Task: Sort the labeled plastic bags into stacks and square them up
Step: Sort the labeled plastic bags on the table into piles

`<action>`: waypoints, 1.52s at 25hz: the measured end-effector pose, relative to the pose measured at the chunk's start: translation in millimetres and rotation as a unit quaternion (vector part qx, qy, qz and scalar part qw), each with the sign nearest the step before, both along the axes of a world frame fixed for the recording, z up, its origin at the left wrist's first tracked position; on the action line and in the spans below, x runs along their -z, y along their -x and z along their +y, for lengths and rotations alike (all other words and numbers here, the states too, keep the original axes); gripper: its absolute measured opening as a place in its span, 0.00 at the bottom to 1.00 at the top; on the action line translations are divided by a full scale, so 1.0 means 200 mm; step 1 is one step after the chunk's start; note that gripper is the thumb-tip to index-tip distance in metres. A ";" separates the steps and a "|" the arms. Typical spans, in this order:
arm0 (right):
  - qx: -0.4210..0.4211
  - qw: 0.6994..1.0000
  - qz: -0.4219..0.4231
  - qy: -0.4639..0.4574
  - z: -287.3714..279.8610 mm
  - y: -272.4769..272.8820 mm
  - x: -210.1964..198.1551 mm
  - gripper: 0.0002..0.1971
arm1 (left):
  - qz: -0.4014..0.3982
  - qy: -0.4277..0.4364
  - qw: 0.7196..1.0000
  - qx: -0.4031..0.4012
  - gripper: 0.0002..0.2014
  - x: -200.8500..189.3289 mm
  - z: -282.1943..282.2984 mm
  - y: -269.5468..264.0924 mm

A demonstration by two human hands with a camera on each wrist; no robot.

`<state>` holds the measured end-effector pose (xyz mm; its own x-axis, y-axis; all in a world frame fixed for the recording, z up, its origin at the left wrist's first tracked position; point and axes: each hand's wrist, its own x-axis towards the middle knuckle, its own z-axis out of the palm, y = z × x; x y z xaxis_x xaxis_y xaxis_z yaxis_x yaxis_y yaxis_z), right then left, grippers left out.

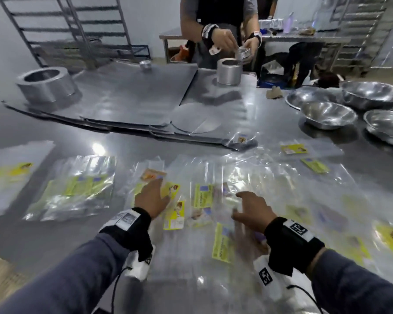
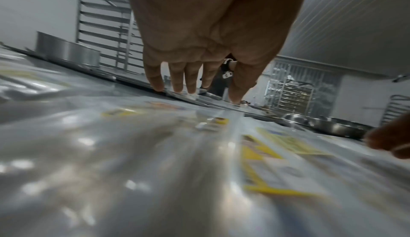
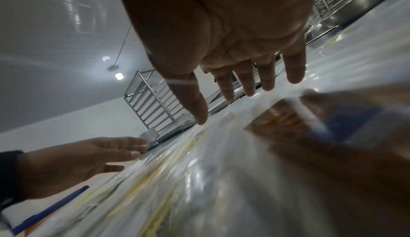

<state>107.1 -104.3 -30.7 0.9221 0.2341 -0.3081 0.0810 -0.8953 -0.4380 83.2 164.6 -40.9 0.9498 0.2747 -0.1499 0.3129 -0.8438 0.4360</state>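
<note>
Head view: my left hand (image 1: 152, 198) and right hand (image 1: 253, 211), both spread and holding nothing, hover over loose yellow-labelled clear plastic bags (image 1: 200, 196) right of the squared stack (image 1: 73, 186); I'd slide them flat, matching labels.

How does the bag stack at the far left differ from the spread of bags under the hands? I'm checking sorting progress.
The bag stack lies gathered in one pile, labels roughly overlapping; the loose bags lie scattered, labels pointing different ways. No hand is over the stack, while the left hand and right hand reach open over the loose bags. Both are clear plastic with yellow labels on the steel table.
</note>
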 end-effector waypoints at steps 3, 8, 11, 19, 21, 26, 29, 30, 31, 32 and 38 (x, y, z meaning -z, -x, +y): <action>0.004 1.000 0.018 0.024 0.11 -0.02 0.04 0.30 | 0.028 0.002 1.000 -0.011 0.34 0.04 0.20 -0.06; 0.009 1.000 0.015 0.009 0.11 -0.04 0.09 0.23 | 0.110 -0.126 0.985 0.047 0.38 0.11 0.24 -0.11; 0.007 1.000 0.014 0.008 0.10 -0.05 0.11 0.23 | 0.091 -0.099 0.990 0.031 0.28 0.07 0.24 -0.12; 0.139 0.965 0.010 -0.220 0.08 -0.02 0.00 0.13 | -0.089 0.053 0.989 0.102 0.26 -0.02 -0.12 -0.15; 0.215 0.896 0.110 -0.373 0.05 0.00 -0.04 0.15 | -0.062 0.085 0.983 0.150 0.31 -0.02 -0.32 -0.11; 0.325 0.765 0.214 -0.514 -0.23 0.04 -0.09 0.21 | 0.004 0.009 0.946 0.325 0.34 0.04 -0.79 -0.02; 0.325 0.811 0.172 -0.454 -0.46 0.07 -0.06 0.08 | 0.025 0.080 0.910 0.406 0.53 0.05 -1.05 0.03; 0.337 0.821 0.152 -0.435 -0.54 0.08 -0.06 0.11 | 0.035 0.094 0.902 0.419 0.55 0.04 -1.12 0.04; 0.348 0.829 0.136 -0.417 -0.61 0.08 -0.05 0.15 | 0.044 0.107 0.901 0.418 0.52 0.03 -1.17 0.04; 0.358 0.829 0.122 -0.411 -0.70 0.10 -0.06 0.17 | 0.045 0.120 0.906 0.404 0.47 0.01 -1.23 0.03; 0.382 0.876 0.031 -0.294 -1.37 0.20 -0.06 0.17 | 0.043 -0.083 0.944 0.315 0.43 0.01 -1.50 -0.06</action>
<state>67.9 -378.6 -18.5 0.8652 -0.3082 -0.3956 -0.4825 -0.2964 -0.8242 95.7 -134.8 -43.5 0.9187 -0.3144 -0.2393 -0.2456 -0.9288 0.2776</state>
